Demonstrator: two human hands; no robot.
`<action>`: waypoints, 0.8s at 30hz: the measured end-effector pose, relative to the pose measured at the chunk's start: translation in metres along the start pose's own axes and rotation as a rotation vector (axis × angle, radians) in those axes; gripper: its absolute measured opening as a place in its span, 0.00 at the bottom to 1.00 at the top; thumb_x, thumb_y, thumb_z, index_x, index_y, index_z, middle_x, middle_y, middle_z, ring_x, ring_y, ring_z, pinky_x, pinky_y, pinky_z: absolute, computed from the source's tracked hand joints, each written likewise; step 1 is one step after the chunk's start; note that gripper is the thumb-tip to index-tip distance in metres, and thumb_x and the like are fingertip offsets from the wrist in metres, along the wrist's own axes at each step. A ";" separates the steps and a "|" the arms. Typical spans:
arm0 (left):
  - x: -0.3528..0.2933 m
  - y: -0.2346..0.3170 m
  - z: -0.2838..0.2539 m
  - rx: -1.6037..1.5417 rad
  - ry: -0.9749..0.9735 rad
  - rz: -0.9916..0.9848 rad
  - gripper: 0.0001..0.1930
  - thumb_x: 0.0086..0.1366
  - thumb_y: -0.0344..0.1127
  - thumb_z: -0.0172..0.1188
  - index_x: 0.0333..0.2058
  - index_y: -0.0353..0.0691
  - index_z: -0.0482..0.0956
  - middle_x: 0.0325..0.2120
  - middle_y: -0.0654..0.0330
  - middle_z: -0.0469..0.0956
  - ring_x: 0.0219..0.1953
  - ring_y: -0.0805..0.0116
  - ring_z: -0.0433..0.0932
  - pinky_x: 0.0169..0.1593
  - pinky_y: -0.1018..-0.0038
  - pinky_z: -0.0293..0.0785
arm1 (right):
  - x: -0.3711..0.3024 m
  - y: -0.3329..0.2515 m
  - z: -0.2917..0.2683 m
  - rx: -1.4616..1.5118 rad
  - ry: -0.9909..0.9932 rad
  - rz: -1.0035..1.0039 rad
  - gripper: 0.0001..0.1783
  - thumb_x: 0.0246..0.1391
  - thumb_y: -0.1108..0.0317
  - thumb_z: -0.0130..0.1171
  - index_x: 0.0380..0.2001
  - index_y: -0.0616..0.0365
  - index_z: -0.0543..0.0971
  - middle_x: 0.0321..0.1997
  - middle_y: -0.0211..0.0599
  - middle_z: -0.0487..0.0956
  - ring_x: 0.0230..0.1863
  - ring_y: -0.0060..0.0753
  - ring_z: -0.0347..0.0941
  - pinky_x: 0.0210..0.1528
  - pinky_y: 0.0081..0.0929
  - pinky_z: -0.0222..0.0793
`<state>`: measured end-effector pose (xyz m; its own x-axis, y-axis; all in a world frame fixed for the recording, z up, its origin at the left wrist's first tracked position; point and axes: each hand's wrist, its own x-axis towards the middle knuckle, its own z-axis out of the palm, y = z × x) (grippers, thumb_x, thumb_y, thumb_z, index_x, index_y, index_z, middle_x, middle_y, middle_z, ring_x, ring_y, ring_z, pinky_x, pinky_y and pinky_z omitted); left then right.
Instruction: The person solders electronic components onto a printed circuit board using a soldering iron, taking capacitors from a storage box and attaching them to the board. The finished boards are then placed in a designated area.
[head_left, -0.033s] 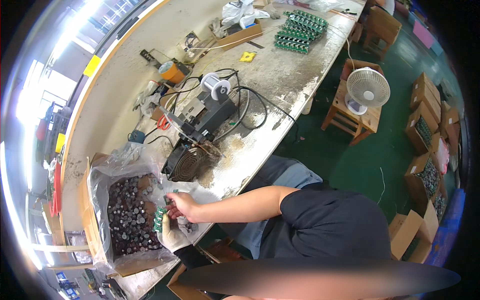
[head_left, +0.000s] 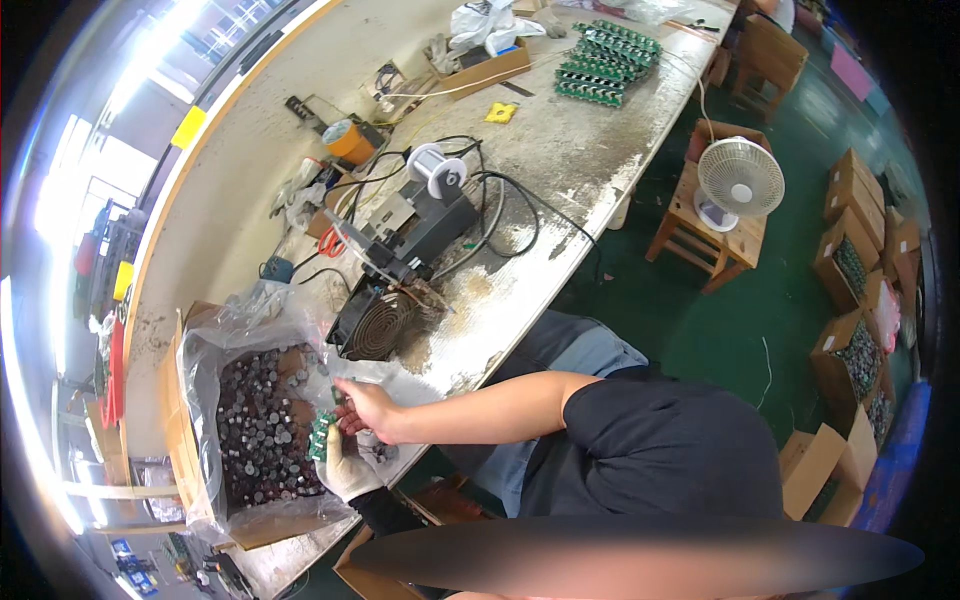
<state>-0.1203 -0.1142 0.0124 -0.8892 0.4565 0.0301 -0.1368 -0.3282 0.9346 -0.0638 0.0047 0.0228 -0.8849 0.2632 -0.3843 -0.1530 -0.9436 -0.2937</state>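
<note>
My left hand (head_left: 347, 474), in a pale glove, is closed on a green circuit board (head_left: 320, 436) with a row of light parts along it. Just above it, my bare right hand (head_left: 366, 411) has its fingers curled in a pinch. A small green piece (head_left: 336, 394) shows at its fingertips, mostly hidden. Both hands are close together at the near side of a cardboard box lined with clear plastic (head_left: 200, 490). Inside the box lie many small dark parts with round grey tops (head_left: 262, 432).
Beyond the box stands a dark machine (head_left: 412, 235) carrying a white wire spool (head_left: 436, 170), with cables around it. Stacked green circuit boards (head_left: 605, 65) lie at the bench's far end. A fan (head_left: 740, 178) sits on a wooden stool; filled cartons (head_left: 850, 355) line the floor at right.
The whole view has shifted very slightly. Both hands keep nearly the same pose at the box, the left one still holding the circuit board.
</note>
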 end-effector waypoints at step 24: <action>-0.019 0.028 0.028 0.202 0.001 -0.076 0.18 0.60 0.34 0.62 0.46 0.33 0.74 0.37 0.56 0.79 0.36 0.66 0.79 0.39 0.71 0.77 | -0.017 0.000 0.001 -0.507 -0.027 -0.524 0.23 0.48 0.70 0.67 0.45 0.62 0.69 0.39 0.33 0.75 0.40 0.23 0.70 0.45 0.25 0.68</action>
<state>-0.0947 -0.1085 0.0476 -0.8804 0.4724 -0.0431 -0.1132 -0.1209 0.9862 -0.0490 0.0003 0.0303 -0.7628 0.6437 -0.0621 -0.3432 -0.4842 -0.8048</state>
